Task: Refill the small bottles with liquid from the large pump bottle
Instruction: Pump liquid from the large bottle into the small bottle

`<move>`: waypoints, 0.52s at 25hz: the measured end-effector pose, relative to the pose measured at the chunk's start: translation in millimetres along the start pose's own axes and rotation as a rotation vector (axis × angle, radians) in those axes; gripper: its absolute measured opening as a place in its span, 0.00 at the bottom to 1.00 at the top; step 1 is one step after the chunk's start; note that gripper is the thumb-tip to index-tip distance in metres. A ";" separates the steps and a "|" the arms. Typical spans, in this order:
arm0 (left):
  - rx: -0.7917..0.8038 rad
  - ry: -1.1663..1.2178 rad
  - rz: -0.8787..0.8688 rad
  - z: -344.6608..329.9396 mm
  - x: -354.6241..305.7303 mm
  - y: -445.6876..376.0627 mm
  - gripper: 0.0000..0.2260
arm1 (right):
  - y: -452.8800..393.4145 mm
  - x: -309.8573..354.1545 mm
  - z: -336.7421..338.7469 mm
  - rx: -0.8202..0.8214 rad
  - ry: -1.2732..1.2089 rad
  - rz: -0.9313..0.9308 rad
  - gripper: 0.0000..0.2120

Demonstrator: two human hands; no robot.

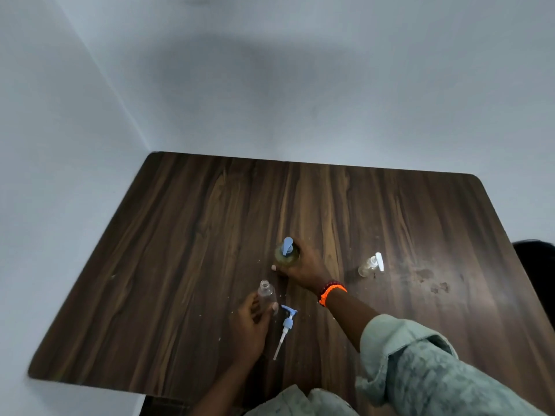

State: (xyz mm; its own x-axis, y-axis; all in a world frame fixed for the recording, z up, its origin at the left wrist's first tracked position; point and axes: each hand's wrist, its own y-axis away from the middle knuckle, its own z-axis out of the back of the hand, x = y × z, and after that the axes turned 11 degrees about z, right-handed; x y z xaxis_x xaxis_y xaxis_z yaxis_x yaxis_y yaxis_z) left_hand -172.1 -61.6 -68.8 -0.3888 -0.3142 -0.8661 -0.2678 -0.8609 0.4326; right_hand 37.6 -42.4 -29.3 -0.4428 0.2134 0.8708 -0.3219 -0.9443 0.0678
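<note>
Single head view, worn high, looking forward and steeply down over worktop (186, 265). Wide-angle lens bends edges. Wall corner (120, 94) fills upper half. Hands sit low centre, close beneath lens, sleeve (420, 370) crowding bottom right. No second view to share coverage.

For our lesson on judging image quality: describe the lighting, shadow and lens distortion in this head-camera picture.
Head view: dim, soft light; a broad grey shadow smudges the pale wall; wide-angle bending curves the dark wood-grain table edges; the clear uncapped small bottle in the left hand looks soft, and the blue-pump large bottle under the right hand is slightly blurred.
</note>
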 end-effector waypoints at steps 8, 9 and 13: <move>0.070 -0.002 0.002 -39.0 0.7 15.7 0.12 | 130.4 -33.2 25.8 -0.253 0.065 -0.053 0.29; 0.083 -0.025 -0.002 -42.1 2.2 16.3 0.13 | 143.9 -39.1 25.1 -0.261 0.063 -0.070 0.30; 0.113 -0.081 -0.002 -53.1 2.6 19.7 0.16 | 165.5 -52.9 23.5 -0.323 0.054 -0.148 0.34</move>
State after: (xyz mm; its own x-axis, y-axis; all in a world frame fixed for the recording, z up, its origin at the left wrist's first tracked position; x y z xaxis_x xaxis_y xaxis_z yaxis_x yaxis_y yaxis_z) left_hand -131.6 -100.6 -75.8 -0.4569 -0.2758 -0.8457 -0.3643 -0.8093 0.4607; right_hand 27.4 -215.8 -52.7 -0.4121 0.3629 0.8358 -0.6300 -0.7761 0.0264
